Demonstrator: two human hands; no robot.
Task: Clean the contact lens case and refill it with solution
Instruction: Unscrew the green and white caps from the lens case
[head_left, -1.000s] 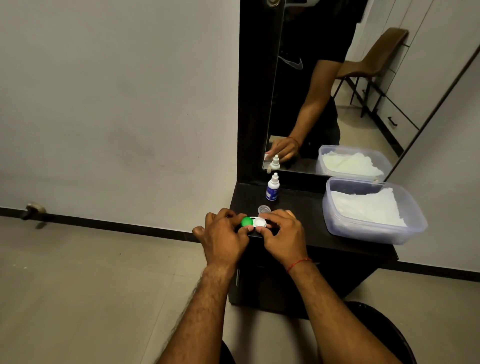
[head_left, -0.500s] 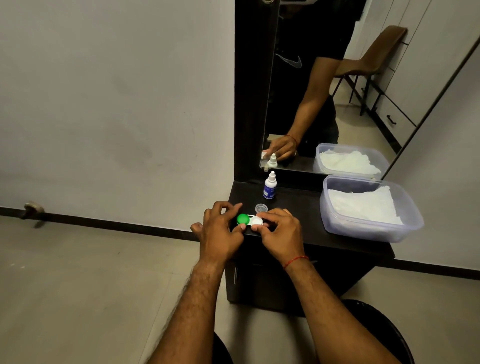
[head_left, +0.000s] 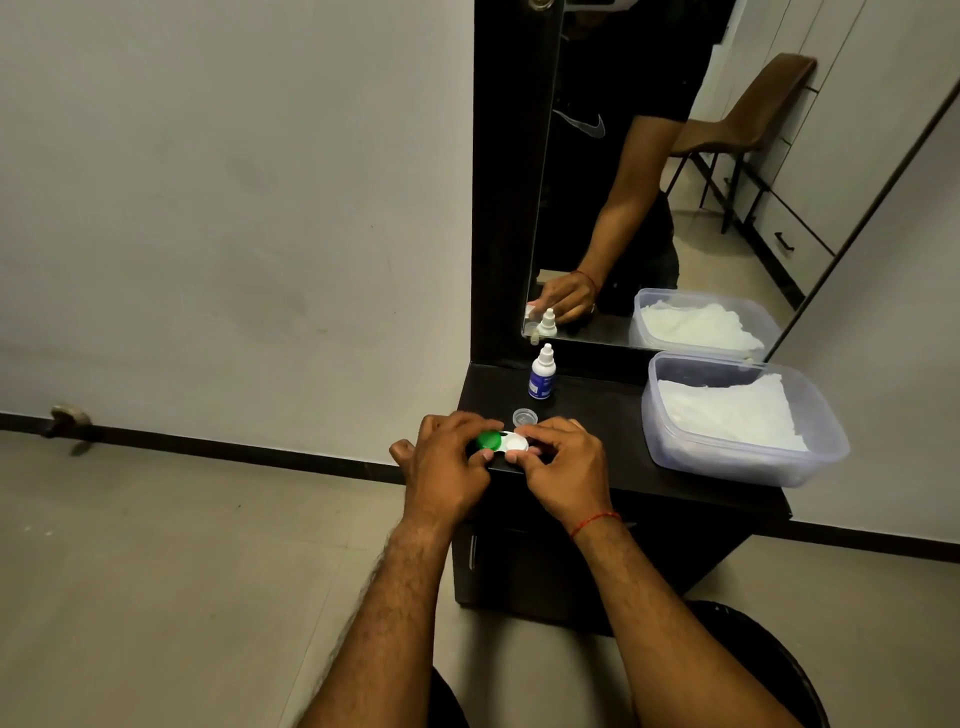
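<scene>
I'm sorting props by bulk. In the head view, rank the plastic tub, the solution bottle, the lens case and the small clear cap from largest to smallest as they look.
1. Plastic tub, by far.
2. Solution bottle.
3. Lens case, partly covered by fingers and nearer the camera, so 2 and 3 are unsure.
4. Clear cap.

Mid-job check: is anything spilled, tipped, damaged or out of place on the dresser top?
Nothing stands out. The solution bottle stands upright, with a small clear cap lying loose in front of it. Both hands hold the lens case near the dresser's front edge. The tissue tub sits flat. No spill is visible on the dark top.
</scene>
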